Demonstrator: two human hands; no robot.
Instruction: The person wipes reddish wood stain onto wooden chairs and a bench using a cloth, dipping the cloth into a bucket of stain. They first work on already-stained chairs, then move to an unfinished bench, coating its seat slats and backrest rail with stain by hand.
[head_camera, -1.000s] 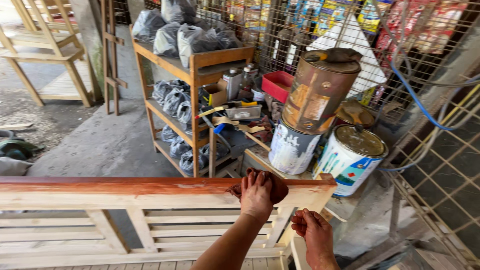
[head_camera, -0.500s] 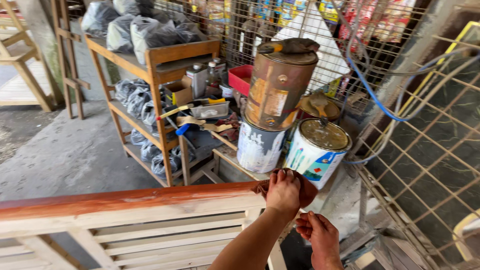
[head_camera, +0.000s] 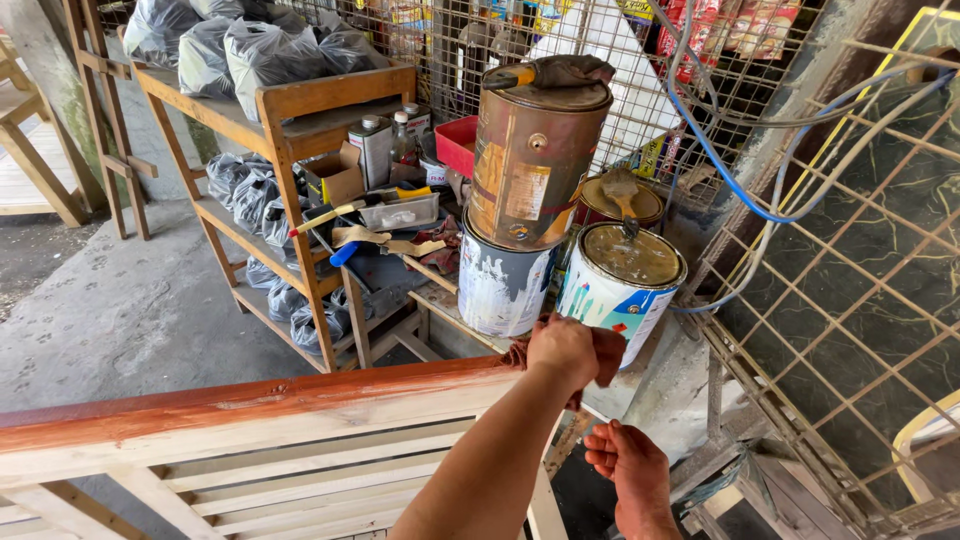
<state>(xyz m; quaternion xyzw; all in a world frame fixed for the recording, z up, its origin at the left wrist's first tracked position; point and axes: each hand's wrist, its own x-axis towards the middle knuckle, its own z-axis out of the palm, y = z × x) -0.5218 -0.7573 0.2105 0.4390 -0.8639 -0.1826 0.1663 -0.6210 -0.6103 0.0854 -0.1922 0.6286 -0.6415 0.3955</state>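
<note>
Stain rag (head_camera: 606, 352) bunched under left hand (head_camera: 562, 350) grip at rail (head_camera: 250, 402) end.

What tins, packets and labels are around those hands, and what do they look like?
Rusty brown cylindrical tin: stacked on top, pale worn label patch.
White paint-smeared tin: beneath the rusty one.
White round tin with blue and red label: right of it, brownish lid, just behind the left hand pressing a reddish-brown rag.
Small open cardboard box: on the wooden shelf.
Red and yellow packets: behind the wire mesh, top.
</note>
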